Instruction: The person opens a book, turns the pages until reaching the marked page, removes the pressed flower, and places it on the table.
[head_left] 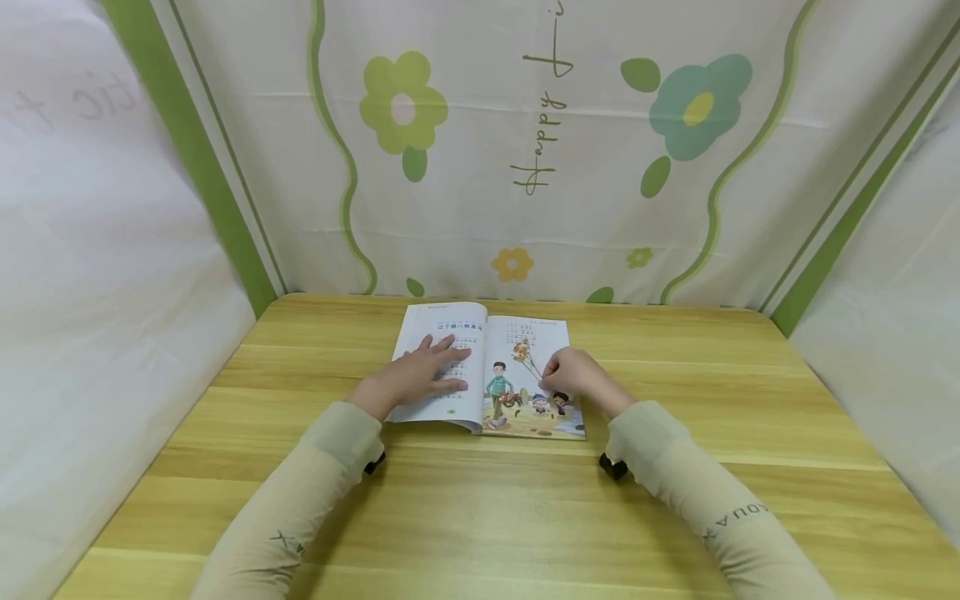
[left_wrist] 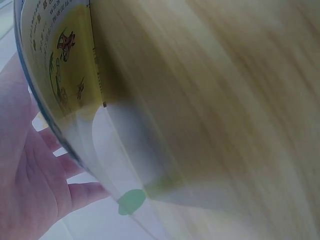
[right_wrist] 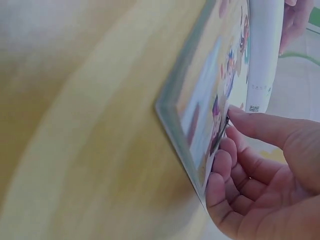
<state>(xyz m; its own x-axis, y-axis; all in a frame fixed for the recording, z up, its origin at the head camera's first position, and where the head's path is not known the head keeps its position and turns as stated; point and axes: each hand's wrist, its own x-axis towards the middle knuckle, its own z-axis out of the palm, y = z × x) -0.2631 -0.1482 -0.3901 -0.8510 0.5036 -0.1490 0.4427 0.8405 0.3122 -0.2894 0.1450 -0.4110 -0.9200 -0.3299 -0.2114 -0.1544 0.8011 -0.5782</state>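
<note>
An illustrated book (head_left: 532, 425) lies spread on the wooden table, text on its left page and a coloured drawing on the right. My left hand (head_left: 420, 372) rests on the left page with its fingers spread. In the left wrist view, the left hand (left_wrist: 40, 175) is partly behind the bowed pages. My right hand (head_left: 576, 372) is over the right page, thumb and forefinger pinching the lower end of a thin-stemmed sprig with an orange, flower-like head (head_left: 521, 350). The right wrist view shows the dark stem (right_wrist: 218, 135) at the fingertips of the right hand (right_wrist: 270, 175), close to the page.
The wooden table (head_left: 480, 517) extends around the book on all sides. A white curtain (head_left: 480, 225) with printed flowers hangs behind its far edge, and white fabric walls stand at left and right. Dark wrist mounts (head_left: 612, 467) sit under both sleeves.
</note>
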